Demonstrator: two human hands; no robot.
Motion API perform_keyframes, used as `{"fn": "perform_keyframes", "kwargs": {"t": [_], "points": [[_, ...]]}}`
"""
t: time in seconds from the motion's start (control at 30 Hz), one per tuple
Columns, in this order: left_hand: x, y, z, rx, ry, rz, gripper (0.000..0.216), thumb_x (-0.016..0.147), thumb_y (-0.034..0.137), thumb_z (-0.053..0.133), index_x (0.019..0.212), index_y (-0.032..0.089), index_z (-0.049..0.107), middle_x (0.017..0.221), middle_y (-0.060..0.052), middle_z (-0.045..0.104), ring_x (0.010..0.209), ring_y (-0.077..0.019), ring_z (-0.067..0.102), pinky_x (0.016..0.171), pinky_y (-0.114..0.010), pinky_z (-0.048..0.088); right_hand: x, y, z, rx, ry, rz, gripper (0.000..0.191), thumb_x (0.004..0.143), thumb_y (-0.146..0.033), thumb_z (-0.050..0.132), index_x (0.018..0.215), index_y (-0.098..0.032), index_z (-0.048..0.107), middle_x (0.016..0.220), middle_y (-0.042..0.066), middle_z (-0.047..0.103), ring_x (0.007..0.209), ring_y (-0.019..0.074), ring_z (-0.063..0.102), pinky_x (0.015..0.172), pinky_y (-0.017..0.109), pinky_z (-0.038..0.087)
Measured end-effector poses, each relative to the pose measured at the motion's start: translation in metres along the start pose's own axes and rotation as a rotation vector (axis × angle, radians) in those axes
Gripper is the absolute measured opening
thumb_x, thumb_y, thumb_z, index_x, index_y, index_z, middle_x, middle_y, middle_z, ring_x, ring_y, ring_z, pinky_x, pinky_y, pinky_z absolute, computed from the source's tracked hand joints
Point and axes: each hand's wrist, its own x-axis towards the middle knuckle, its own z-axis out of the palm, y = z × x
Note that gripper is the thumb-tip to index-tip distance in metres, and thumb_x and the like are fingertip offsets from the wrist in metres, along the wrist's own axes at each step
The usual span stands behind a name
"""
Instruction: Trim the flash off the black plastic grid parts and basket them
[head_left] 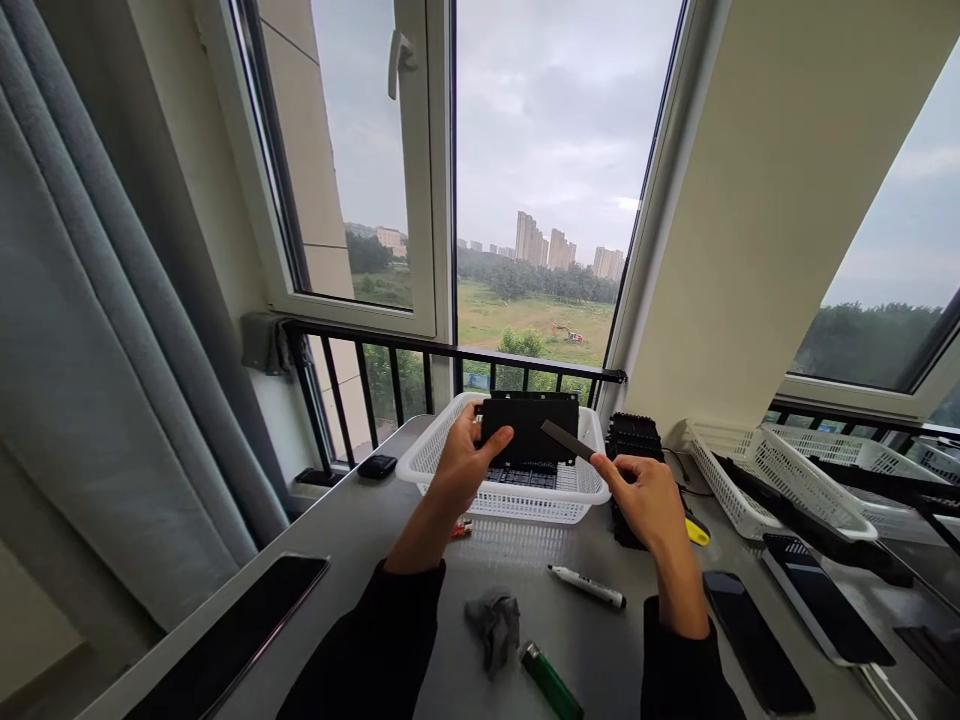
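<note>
My left hand [459, 465] grips a flat black rectangular panel [529, 428] by its left edge and holds it upright over a white plastic basket [442, 462]. My right hand [646, 500] pinches a thin dark strip [566, 440] whose far end rests against the panel's front. Inside the basket, below the panel, lies another dark flat part [532, 476]. Both arms wear black sleeves.
On the grey table lie a white marker [586, 586], a green lighter [551, 681], a crumpled grey cloth [494, 620], a yellow-handled tool [697, 531] and a stack of black parts [634, 437]. More white baskets [780, 478] and dark phones [752, 640] sit right; a dark slab [234, 635] sits left.
</note>
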Motion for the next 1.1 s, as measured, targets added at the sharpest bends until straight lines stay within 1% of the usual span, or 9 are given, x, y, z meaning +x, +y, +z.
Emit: {"fn": "perform_keyframes", "kwargs": {"t": [0.13, 0.3, 0.47, 0.53, 0.63, 0.73, 0.87, 0.97, 1.1], "points": [[0.001, -0.004, 0.0, 0.01, -0.03, -0.001, 0.055, 0.065, 0.037, 0.082, 0.108, 0.016, 0.055, 0.085, -0.005, 0.072, 0.084, -0.0241, 0.071, 0.084, -0.039, 0.054, 0.0, -0.008, -0.003, 0.149, 0.064, 0.052, 0.055, 0.087, -0.066, 0.047, 0.055, -0.02, 0.05, 0.054, -0.001, 0.042, 0.055, 0.0132, 0.038, 0.055, 0.026, 0.025], [-0.008, -0.003, 0.012, 0.079, -0.122, -0.037, 0.048, 0.069, 0.037, 0.08, 0.105, 0.017, 0.056, 0.088, -0.006, 0.073, 0.086, -0.025, 0.07, 0.08, -0.036, 0.054, 0.0, -0.027, 0.007, 0.436, 0.106, 0.147, 0.039, 0.074, -0.057, 0.067, 0.072, -0.022, 0.05, 0.058, -0.007, 0.037, 0.055, 0.0118, 0.036, 0.054, 0.024, 0.029], [-0.015, 0.004, 0.02, 0.168, -0.217, -0.05, 0.043, 0.073, 0.041, 0.075, 0.102, 0.018, 0.052, 0.09, -0.006, 0.072, 0.088, -0.025, 0.07, 0.078, -0.036, 0.055, 0.001, -0.032, 0.016, 0.484, 0.17, 0.201, 0.041, 0.066, -0.05, 0.076, 0.072, -0.023, 0.046, 0.06, -0.008, 0.039, 0.056, 0.0117, 0.038, 0.055, 0.024, 0.033], [-0.015, 0.004, 0.02, 0.197, -0.206, -0.037, 0.042, 0.075, 0.041, 0.073, 0.102, 0.018, 0.051, 0.089, -0.005, 0.071, 0.087, -0.0237, 0.07, 0.077, -0.035, 0.055, 0.0, -0.035, 0.018, 0.488, 0.204, 0.225, 0.04, 0.066, -0.049, 0.076, 0.076, -0.023, 0.048, 0.06, -0.008, 0.04, 0.057, 0.0122, 0.041, 0.055, 0.024, 0.034], [-0.013, 0.0, 0.022, 0.224, -0.126, 0.029, 0.037, 0.077, 0.039, 0.071, 0.101, 0.019, 0.049, 0.082, -0.001, 0.069, 0.08, -0.0198, 0.068, 0.074, -0.032, 0.054, -0.002, -0.04, 0.024, 0.494, 0.248, 0.23, 0.036, 0.069, -0.047, 0.074, 0.075, -0.022, 0.048, 0.061, -0.007, 0.044, 0.058, 0.0129, 0.044, 0.056, 0.025, 0.035], [-0.012, -0.005, 0.024, 0.205, -0.035, 0.097, 0.035, 0.076, 0.035, 0.071, 0.096, 0.021, 0.046, 0.077, 0.002, 0.068, 0.074, -0.0164, 0.065, 0.071, -0.03, 0.052, -0.003, -0.044, 0.032, 0.499, 0.218, 0.219, 0.032, 0.074, -0.047, 0.069, 0.073, -0.022, 0.05, 0.062, -0.005, 0.05, 0.057, 0.013, 0.046, 0.054, 0.025, 0.036], [-0.013, -0.01, 0.027, 0.199, 0.017, 0.149, 0.036, 0.07, 0.027, 0.076, 0.081, 0.021, 0.041, 0.069, 0.006, 0.059, 0.065, -0.0111, 0.058, 0.064, -0.023, 0.048, -0.004, -0.049, 0.039, 0.636, 0.133, 0.23, 0.034, 0.074, -0.05, 0.07, 0.086, -0.02, 0.056, 0.069, -0.002, 0.059, 0.054, 0.0121, 0.05, 0.049, 0.023, 0.037], [-0.014, -0.012, 0.032, 0.271, -0.007, 0.173, 0.036, 0.068, 0.025, 0.076, 0.071, 0.02, 0.04, 0.063, 0.008, 0.05, 0.061, -0.0088, 0.051, 0.059, -0.02, 0.043, -0.005, -0.052, 0.043, 0.85, 0.008, 0.271, 0.047, 0.072, -0.055, 0.071, 0.1, -0.021, 0.055, 0.072, -0.003, 0.06, 0.042, 0.0073, 0.043, 0.039, 0.021, 0.03], [-0.016, -0.01, 0.036, 0.293, -0.121, 0.167, 0.028, 0.069, 0.023, 0.073, 0.069, 0.019, 0.045, 0.065, 0.006, 0.053, 0.066, -0.0112, 0.056, 0.065, -0.023, 0.048, -0.005, -0.052, 0.044, 0.963, -0.075, 0.285, 0.069, 0.068, -0.054, 0.076, 0.123, -0.02, 0.052, 0.085, 0.0, 0.065, 0.039, 0.0047, 0.045, 0.037, 0.02, 0.031]]}}
